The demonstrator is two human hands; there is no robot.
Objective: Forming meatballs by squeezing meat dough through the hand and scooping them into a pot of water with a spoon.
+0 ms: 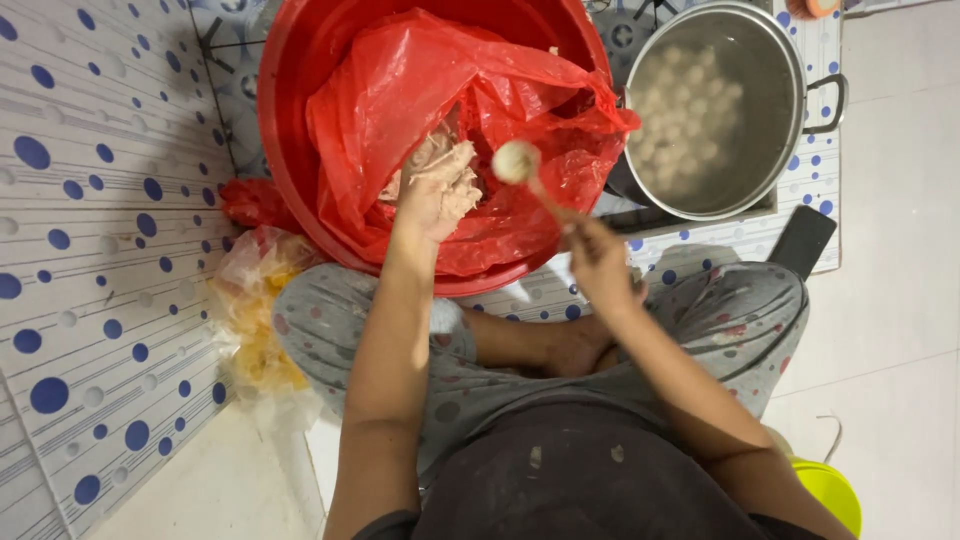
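My left hand (pixel 437 190) is closed around a lump of pale meat paste (pixel 432 152) inside a red plastic bag (pixel 420 90) that lines a red basin (pixel 290 120). My right hand (pixel 598 256) grips a spoon (pixel 540 190) whose bowl carries a round pale ball (pixel 515 160), held over the basin's right side, close to my left hand. A steel pot (pixel 790 70) of cloudy water with several pale balls floating in it stands to the right of the basin.
I sit cross-legged in grey patterned trousers (pixel 730 320) on a white mat with blue dots (pixel 90 250). A clear bag with yellow contents (pixel 255 330) lies by my left knee. A dark flat object (pixel 805 240) lies near the pot, a yellow-green container (pixel 830 490) at the lower right.
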